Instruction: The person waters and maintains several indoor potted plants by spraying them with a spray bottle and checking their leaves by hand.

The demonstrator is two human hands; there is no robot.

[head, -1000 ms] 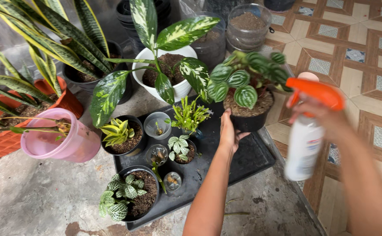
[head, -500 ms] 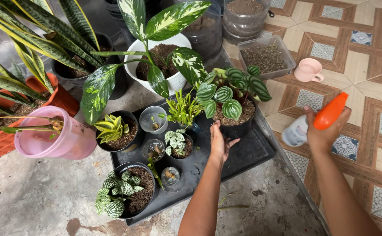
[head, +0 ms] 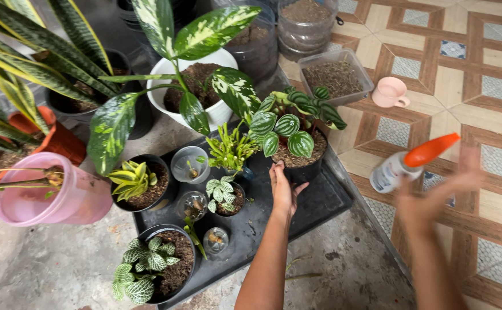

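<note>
- At the bottom centre, the left hand (head: 283,189) reaches up from the lower edge, fingers curled round the near side of a black pot (head: 304,170) that sits on the right part of a black tray (head: 325,201).
- At the lower right, the right hand (head: 429,201) is blurred and looks spread open; whether it touches the white spray bottle (head: 391,171) with the orange top, lying tilted just above it over the tiled floor (head: 492,115), I cannot tell.
- The pot holds a plant with round striped leaves (head: 288,123).
- Left of the hand, the tray carries small pots, clear cups and a spiky green plant (head: 228,149).
- At the far left lies a pink pot (head: 50,198) on its side.
- Further up stands a white pot (head: 196,86) with large speckled leaves.
- At the upper right are a clear tub of soil (head: 336,74) and a pink cup (head: 390,92).
</note>
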